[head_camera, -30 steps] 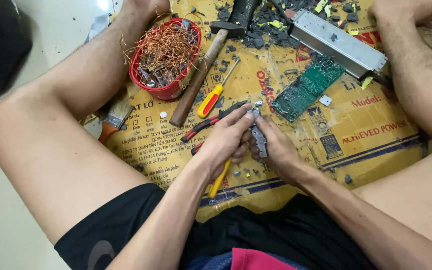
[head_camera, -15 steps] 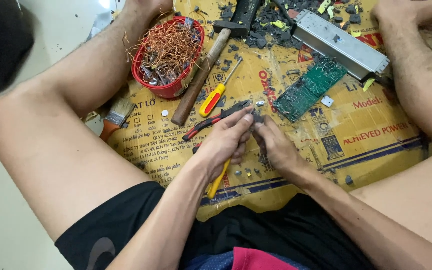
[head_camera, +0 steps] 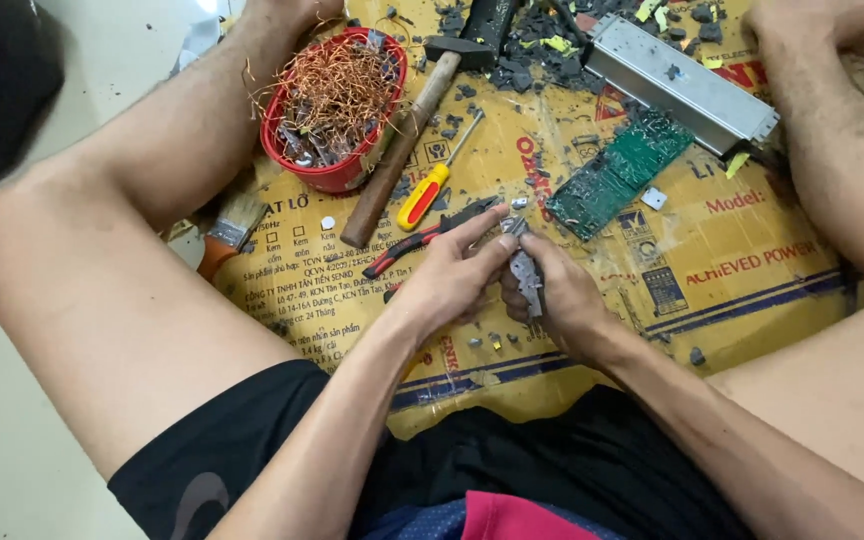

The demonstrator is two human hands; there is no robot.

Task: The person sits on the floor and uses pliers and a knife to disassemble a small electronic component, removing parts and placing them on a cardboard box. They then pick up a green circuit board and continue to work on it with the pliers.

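I sit on the floor with my legs spread around a sheet of yellow cardboard (head_camera: 752, 260). My right hand (head_camera: 567, 295) grips a small grey metal part (head_camera: 524, 268) upright over the cardboard. My left hand (head_camera: 447, 280) meets it from the left, its fingertips pinching the top of the same part. Just behind my hands lie red-handled pliers (head_camera: 422, 238) and a green circuit board (head_camera: 617, 172).
A red bowl (head_camera: 327, 175) of copper wire scraps stands at the back left, beside a wooden-handled hammer (head_camera: 402, 150) and a yellow-and-red screwdriver (head_camera: 430, 190). A grey metal casing (head_camera: 682, 85) lies at the back right. A paintbrush (head_camera: 230, 225) rests by my left thigh. Dark debris litters the far edge.
Both hands stay together on the small metal part; my fingers have shifted slightly on it. Nothing else has moved.
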